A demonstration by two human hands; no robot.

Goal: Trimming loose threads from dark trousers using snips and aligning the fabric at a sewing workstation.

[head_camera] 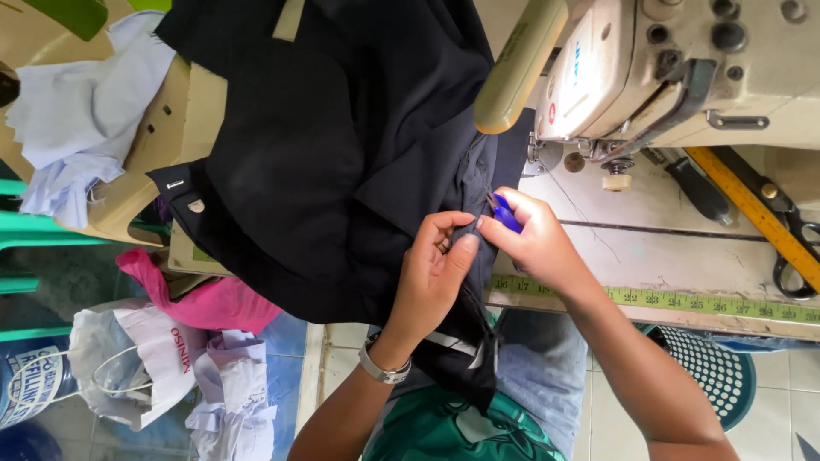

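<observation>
A large black garment [325, 145] is draped over the sewing table's left end and down into my lap. My left hand [431, 273], with a metal watch on its wrist, pinches a seam of the black garment at the table edge. Close beside it, my right hand [534, 243] grips a small blue thread snipper [504, 212] whose tip touches the same seam. Both hands sit just below the cream sewing machine [666, 68].
Black scissors [799, 248], a yellow ruler [752, 209] and a dark-handled tool [696, 188] lie on the table at right. A green measuring tape [683, 300] runs along the table's front edge. Pale cloth [77, 111], pink fabric [205, 299] and bags lie at left.
</observation>
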